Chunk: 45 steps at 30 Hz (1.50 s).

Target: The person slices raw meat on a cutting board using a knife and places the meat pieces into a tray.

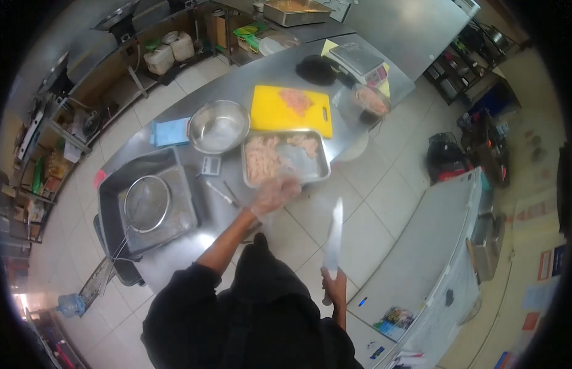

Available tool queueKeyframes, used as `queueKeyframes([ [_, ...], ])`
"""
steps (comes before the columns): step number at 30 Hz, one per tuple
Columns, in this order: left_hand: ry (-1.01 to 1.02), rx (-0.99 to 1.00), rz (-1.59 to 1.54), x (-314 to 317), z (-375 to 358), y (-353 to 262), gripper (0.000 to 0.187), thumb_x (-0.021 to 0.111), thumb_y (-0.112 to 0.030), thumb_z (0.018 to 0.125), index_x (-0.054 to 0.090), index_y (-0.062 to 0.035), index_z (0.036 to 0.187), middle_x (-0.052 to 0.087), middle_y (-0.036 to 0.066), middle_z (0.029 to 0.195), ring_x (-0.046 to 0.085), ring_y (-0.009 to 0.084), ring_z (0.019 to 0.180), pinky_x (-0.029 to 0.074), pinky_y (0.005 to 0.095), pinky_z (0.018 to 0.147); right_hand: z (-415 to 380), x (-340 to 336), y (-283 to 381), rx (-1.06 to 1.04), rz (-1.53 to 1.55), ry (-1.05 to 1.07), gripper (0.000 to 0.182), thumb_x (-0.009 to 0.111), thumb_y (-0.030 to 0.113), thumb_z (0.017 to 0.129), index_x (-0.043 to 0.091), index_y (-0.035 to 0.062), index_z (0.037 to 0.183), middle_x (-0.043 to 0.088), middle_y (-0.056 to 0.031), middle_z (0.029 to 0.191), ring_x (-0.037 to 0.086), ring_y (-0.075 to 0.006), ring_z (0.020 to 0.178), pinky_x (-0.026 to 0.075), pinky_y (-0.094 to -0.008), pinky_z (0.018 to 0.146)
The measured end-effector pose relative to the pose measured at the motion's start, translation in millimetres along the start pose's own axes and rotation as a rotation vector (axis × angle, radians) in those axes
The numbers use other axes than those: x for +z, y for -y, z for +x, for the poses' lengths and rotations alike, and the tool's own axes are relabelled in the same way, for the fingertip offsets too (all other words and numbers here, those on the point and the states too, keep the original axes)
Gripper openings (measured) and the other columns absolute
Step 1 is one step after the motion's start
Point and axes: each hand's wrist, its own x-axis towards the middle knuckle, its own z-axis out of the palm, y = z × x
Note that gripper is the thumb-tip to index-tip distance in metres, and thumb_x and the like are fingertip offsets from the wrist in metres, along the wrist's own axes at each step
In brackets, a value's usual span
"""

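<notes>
Right hand (335, 286), one knife (333, 232)

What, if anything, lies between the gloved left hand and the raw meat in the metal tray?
Nothing visible. The left hand is at the near rim of the metal tray, right beside the raw meat, with no object between them. The right hand holds a knife upright, off to the side and clear of the tray.

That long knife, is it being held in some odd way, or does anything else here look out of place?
The knife is in the right hand, blade pointing up and out over the floor, away from the counter. The gloved left hand reaches to the tray of raw meat. One piece lies on the yellow board. Nothing looks spilled.
</notes>
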Motion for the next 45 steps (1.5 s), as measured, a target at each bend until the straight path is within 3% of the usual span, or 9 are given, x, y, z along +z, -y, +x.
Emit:
queueKeyframes([
  [5, -0.131, 0.311, 0.295, -10, 116, 50, 0.039, 0.068, -0.029, 0.092, 0.062, -0.0075, 0.124, 0.069, 0.014, 0.114, 0.067, 0.0253, 0.104, 0.052, 0.0361, 0.091, 74, -40, 55, -0.059, 0.022, -0.139, 0.027, 0.071, 0.027, 0.092, 0.064, 0.0008, 0.096, 0.057, -0.0028, 0.062, 0.053, -0.0104, 0.049, 0.043, -0.0282, 0.046],
  [10, -0.272, -0.173, 0.38, -19, 217, 58, 0.067, 0.074, -0.046, 0.085, 0.054, -0.0048, 0.135, 0.058, 0.015, 0.136, 0.055, 0.0316, 0.126, 0.043, 0.0416, 0.107, 156, -53, 72, -0.056, 0.171, -0.147, 0.026, 0.07, 0.026, 0.093, 0.063, 0.0016, 0.096, 0.056, -0.002, 0.063, 0.052, -0.0102, 0.051, 0.044, -0.0277, 0.047],
  [14, -0.272, 0.073, 0.191, -31, 310, 54, 0.083, 0.072, -0.057, 0.081, 0.048, -0.0048, 0.141, 0.05, 0.015, 0.145, 0.045, 0.0358, 0.135, 0.036, 0.046, 0.113, 230, -74, 89, -0.027, 0.175, -0.058, 0.029, 0.07, 0.029, 0.092, 0.063, 0.001, 0.095, 0.058, -0.0038, 0.067, 0.054, -0.0113, 0.054, 0.044, -0.0288, 0.049],
  [16, -0.227, -0.272, 0.71, -21, 360, 61, 0.089, 0.07, -0.063, 0.079, 0.046, -0.0072, 0.144, 0.048, 0.016, 0.147, 0.04, 0.0381, 0.139, 0.036, 0.0474, 0.113, 274, -94, 86, -0.031, 0.135, 0.018, 0.031, 0.07, 0.03, 0.092, 0.063, -0.0002, 0.095, 0.06, -0.0052, 0.071, 0.055, -0.0123, 0.057, 0.044, -0.0295, 0.051],
  [20, 0.112, 0.054, 1.239, -3, 422, 139, 0.091, 0.069, -0.067, 0.074, 0.051, -0.0081, 0.14, 0.049, 0.016, 0.145, 0.043, 0.0383, 0.136, 0.041, 0.0476, 0.109, 352, -140, 106, -0.423, -0.03, -0.036, 0.029, 0.071, 0.03, 0.091, 0.065, 0.0007, 0.092, 0.062, -0.0042, 0.072, 0.054, -0.0108, 0.059, 0.043, -0.0299, 0.055],
  [26, -0.205, -0.498, 0.956, 23, 424, 93, 0.047, 0.061, -0.045, 0.086, 0.067, -0.012, 0.119, 0.063, 0.012, 0.127, 0.059, 0.0348, 0.115, 0.049, 0.0491, 0.096, 425, -223, 181, -0.144, -0.081, 0.216, 0.025, 0.072, 0.024, 0.09, 0.065, 0.0008, 0.095, 0.06, -0.0029, 0.066, 0.054, -0.0113, 0.05, 0.043, -0.028, 0.047],
  [36, -0.236, -0.271, 1.054, 44, 418, 210, 0.027, 0.058, -0.029, 0.094, 0.066, -0.0124, 0.113, 0.065, 0.01, 0.12, 0.061, 0.0266, 0.113, 0.046, 0.0443, 0.101, 495, -217, 263, -0.292, -0.262, 0.384, 0.032, 0.077, 0.029, 0.088, 0.068, -0.0004, 0.096, 0.063, -0.0044, 0.067, 0.057, -0.0107, 0.055, 0.046, -0.029, 0.051],
  [41, -0.357, -0.582, 0.647, 5, 378, 109, 0.029, 0.061, -0.032, 0.094, 0.066, -0.015, 0.118, 0.07, 0.007, 0.113, 0.065, 0.0263, 0.107, 0.05, 0.0422, 0.097, 502, -177, 272, -0.318, -0.245, 0.439, 0.03, 0.076, 0.029, 0.088, 0.067, 0.0007, 0.094, 0.061, -0.0029, 0.066, 0.055, -0.0099, 0.054, 0.046, -0.0282, 0.051],
  [45, -0.688, -0.335, 0.065, -6, 305, 58, 0.028, 0.071, -0.019, 0.084, 0.068, -0.0095, 0.109, 0.072, 0.008, 0.1, 0.069, 0.0248, 0.093, 0.056, 0.0375, 0.08, 500, -144, 287, -0.302, -0.195, 0.488, 0.028, 0.073, 0.028, 0.09, 0.065, 0.001, 0.092, 0.058, -0.0016, 0.065, 0.054, -0.0098, 0.054, 0.043, -0.0278, 0.05],
])
